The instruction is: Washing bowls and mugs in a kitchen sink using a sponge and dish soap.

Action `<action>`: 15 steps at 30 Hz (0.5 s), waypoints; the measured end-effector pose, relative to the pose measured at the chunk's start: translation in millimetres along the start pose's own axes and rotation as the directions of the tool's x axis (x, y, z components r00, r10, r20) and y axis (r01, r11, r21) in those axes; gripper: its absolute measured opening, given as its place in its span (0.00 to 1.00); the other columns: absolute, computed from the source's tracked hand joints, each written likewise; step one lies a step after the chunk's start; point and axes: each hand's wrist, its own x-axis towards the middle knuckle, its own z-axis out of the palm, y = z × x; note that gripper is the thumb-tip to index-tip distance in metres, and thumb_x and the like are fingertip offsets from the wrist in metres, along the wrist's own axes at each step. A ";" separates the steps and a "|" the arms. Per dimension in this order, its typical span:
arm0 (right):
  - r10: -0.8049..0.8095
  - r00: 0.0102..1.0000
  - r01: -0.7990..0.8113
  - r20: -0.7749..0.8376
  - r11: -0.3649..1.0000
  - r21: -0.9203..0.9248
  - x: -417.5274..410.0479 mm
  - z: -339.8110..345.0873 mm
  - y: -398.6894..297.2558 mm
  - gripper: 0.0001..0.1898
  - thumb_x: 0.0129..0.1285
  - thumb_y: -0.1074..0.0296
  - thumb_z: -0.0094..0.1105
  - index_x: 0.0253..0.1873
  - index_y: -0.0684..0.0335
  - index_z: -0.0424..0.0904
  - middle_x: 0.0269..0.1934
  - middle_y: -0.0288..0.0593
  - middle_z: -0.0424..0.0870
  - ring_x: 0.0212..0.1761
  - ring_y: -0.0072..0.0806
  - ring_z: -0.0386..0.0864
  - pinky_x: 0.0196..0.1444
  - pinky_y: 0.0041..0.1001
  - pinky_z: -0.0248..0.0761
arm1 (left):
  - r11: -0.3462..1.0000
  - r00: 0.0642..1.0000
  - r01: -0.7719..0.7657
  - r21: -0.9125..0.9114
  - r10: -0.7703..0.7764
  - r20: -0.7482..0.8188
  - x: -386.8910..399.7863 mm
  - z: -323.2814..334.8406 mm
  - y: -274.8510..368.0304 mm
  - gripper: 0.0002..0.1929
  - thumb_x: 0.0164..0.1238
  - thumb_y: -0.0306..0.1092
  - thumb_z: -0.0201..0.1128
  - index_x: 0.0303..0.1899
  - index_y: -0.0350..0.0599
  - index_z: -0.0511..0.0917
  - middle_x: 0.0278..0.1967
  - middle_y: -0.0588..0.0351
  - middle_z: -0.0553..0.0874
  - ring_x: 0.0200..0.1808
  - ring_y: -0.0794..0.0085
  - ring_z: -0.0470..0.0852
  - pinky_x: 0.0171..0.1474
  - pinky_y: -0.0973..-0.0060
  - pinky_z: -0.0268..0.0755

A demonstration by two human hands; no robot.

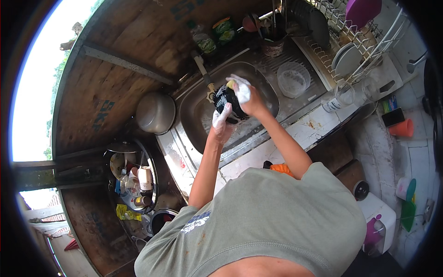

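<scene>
Over the stainless steel sink (pixel 193 121), my left hand (pixel 222 125) grips the lower left edge of a black dish (pixel 225 98), streaked with white suds. Its exact shape is partly hidden by my hands. White lather coats my right hand (pixel 247 97), which presses a yellow sponge (pixel 231 83) near the dish's upper right side. Only a small part of the sponge shows between the fingers. Close to the dish's left side is the tap (pixel 209 90), on a pipe from the back wall.
A clear plastic tub (pixel 293 79) with suds stands on the drainboard right of the sink. Glass jars (pixel 334 104) line the counter edge near a white wire dish rack (pixel 375 57). A metal pot (pixel 155 113) sits left. Behind are a dish soap bottle (pixel 205 42) and a utensil pot (pixel 272 46).
</scene>
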 end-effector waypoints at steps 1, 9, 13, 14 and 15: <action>0.216 0.967 -0.239 0.134 0.952 0.189 1.9 -1.5 16.6 0.18 0.77 0.60 0.43 0.60 0.61 0.79 0.58 0.49 0.81 0.61 0.46 0.78 0.63 0.36 0.69 | 1.000 1.000 0.008 0.026 -0.009 0.024 -0.8 -2.1 0.0 0.19 0.73 0.39 0.62 0.60 0.45 0.74 0.53 0.60 0.83 0.52 0.71 0.82 0.58 0.67 0.73; -0.140 0.978 0.139 0.154 0.990 0.014 -10.9 18.9 -25.7 0.20 0.76 0.61 0.42 0.64 0.62 0.74 0.65 0.52 0.74 0.69 0.49 0.69 0.70 0.37 0.62 | 0.998 0.998 -0.054 0.008 0.055 -0.045 -9.0 -19.3 1.5 0.21 0.73 0.41 0.62 0.63 0.46 0.72 0.56 0.57 0.81 0.58 0.69 0.80 0.61 0.63 0.72; 0.173 0.977 -0.210 0.127 0.892 0.401 9.0 33.6 51.4 0.20 0.76 0.59 0.43 0.59 0.67 0.76 0.56 0.57 0.81 0.58 0.51 0.79 0.59 0.33 0.71 | 0.995 0.995 -0.089 0.044 0.091 -0.047 -0.7 0.6 3.1 0.17 0.72 0.39 0.64 0.58 0.46 0.76 0.49 0.61 0.83 0.49 0.73 0.81 0.55 0.67 0.74; 0.290 0.951 -0.309 0.111 0.921 0.238 -2.8 33.6 70.5 0.21 0.77 0.58 0.42 0.60 0.68 0.75 0.53 0.56 0.83 0.55 0.49 0.81 0.56 0.33 0.73 | 0.997 0.996 -0.069 0.023 0.071 -0.058 4.4 -0.5 -2.3 0.17 0.71 0.39 0.64 0.57 0.46 0.77 0.48 0.62 0.83 0.48 0.73 0.81 0.54 0.68 0.74; 0.231 0.966 -0.252 0.116 0.942 0.220 -16.4 35.8 61.7 0.22 0.77 0.59 0.41 0.63 0.69 0.72 0.56 0.57 0.81 0.58 0.49 0.79 0.60 0.34 0.71 | 0.996 0.990 -0.083 0.037 0.087 -0.113 1.9 -5.9 -4.4 0.16 0.71 0.38 0.64 0.55 0.45 0.77 0.48 0.62 0.83 0.48 0.74 0.81 0.53 0.69 0.74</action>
